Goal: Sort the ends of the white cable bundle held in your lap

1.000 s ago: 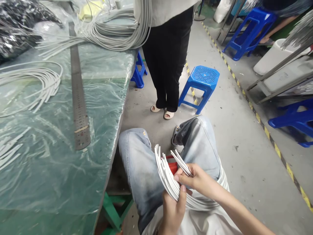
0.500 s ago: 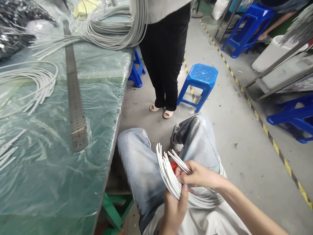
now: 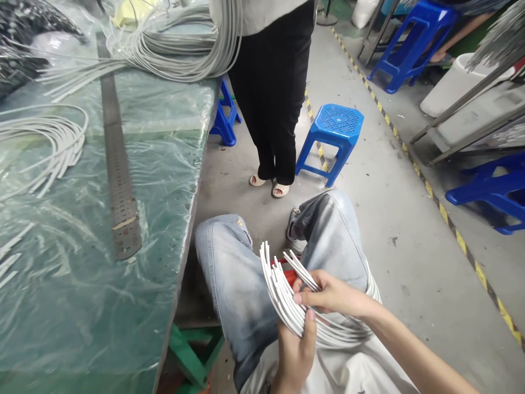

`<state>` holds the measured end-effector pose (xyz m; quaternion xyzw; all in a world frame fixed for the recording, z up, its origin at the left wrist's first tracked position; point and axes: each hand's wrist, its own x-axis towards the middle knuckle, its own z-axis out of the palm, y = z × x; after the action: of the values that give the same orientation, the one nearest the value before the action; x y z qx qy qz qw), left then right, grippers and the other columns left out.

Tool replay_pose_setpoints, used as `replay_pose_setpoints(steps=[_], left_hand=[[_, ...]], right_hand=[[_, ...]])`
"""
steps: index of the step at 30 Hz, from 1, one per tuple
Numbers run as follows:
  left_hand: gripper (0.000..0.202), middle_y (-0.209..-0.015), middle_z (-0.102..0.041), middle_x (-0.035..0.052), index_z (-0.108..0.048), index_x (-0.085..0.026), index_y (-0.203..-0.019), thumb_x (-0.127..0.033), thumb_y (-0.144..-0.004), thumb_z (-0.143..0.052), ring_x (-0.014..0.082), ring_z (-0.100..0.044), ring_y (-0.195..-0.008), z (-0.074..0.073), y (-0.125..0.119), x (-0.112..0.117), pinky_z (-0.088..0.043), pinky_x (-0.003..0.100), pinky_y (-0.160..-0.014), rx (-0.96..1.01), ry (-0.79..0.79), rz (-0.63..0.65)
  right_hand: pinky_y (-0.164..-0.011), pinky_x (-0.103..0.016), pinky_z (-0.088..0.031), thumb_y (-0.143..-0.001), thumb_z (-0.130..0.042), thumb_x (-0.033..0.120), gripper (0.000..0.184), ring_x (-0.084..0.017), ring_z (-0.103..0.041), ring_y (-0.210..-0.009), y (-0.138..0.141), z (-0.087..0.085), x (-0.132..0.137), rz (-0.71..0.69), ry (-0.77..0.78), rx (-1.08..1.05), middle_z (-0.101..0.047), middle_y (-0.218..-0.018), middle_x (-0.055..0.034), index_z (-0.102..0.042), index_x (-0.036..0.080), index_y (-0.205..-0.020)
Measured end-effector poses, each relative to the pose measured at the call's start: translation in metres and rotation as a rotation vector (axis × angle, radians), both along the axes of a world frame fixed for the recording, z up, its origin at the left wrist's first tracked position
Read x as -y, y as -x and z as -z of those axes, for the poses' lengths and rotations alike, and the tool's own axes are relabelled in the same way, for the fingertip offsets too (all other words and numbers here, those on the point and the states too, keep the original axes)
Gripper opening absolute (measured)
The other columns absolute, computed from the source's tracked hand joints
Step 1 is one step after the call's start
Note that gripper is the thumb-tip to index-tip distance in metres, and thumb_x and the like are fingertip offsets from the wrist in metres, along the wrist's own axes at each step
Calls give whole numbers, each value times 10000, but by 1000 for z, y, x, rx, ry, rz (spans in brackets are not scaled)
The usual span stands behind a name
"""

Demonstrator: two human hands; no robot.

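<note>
A bundle of thin white cables (image 3: 283, 298) curves across my lap, its cut ends fanned out toward my knees. My left hand (image 3: 296, 347) is closed around the bundle from below, thumb on top. My right hand (image 3: 324, 293) pinches a few of the cables, which stand apart from the rest, and its fingertips touch the main bundle. Something red (image 3: 290, 276) shows behind the cables by my right fingers; its kind is hidden. The far part of the bundle loops over my right thigh.
On the plastic-covered table (image 3: 86, 306) at left lie a steel ruler (image 3: 118, 175), loose white cables (image 3: 61, 145) and a large grey cable coil (image 3: 176, 54). A person in black trousers (image 3: 273, 93) stands ahead, beside a blue stool (image 3: 338, 126). Racks and more stools are at right.
My right fingertips have shifted slightly left over the bundle. The view has turned a little, so the table and ruler sit further left. Both hands keep their hold.
</note>
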<state>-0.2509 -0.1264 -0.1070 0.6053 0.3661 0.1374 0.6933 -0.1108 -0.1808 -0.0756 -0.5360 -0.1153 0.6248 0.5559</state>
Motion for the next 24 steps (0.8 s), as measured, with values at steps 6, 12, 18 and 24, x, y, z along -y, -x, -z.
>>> replay_pose_setpoints(steps=[6, 12, 18, 24], left_hand=[[347, -726, -729, 51, -752, -230, -834, -540, -846, -597, 237, -678, -665, 9, 1, -2, -579, 304, -655, -52, 125, 13], [396, -651, -707, 56, -738, -246, -659, -559, -851, -591, 235, -652, -626, 8, -3, -7, -564, 323, -671, -31, 141, 57], [383, -693, -702, 53, -705, -202, -765, -576, -813, -638, 237, -664, -721, 15, -5, -11, -549, 330, -770, -90, 275, -58], [425, -572, -644, 37, -617, -188, -628, -537, -867, -574, 215, -649, -621, 9, -12, -9, -530, 315, -681, -23, 330, 31]], right_hand=[[-414, -201, -190, -666, -709, 693, 582, -40, -278, -435, 28, 40, -1, 173, 96, -138, -416, -517, 75, -500, 153, -730], [-395, -207, -136, -748, -708, 600, 499, -21, -240, -346, 26, 44, 4, 155, -9, -145, -413, -445, 79, -506, 148, -684], [-332, -159, -186, -758, -669, 652, 525, -26, -295, -312, 22, 28, -4, 319, -48, -43, -360, -419, 117, -480, 163, -735], [-257, -156, -306, -784, -648, 631, 501, -92, -468, -301, 26, 26, -5, 343, -67, -31, -483, -435, 63, -482, 164, -711]])
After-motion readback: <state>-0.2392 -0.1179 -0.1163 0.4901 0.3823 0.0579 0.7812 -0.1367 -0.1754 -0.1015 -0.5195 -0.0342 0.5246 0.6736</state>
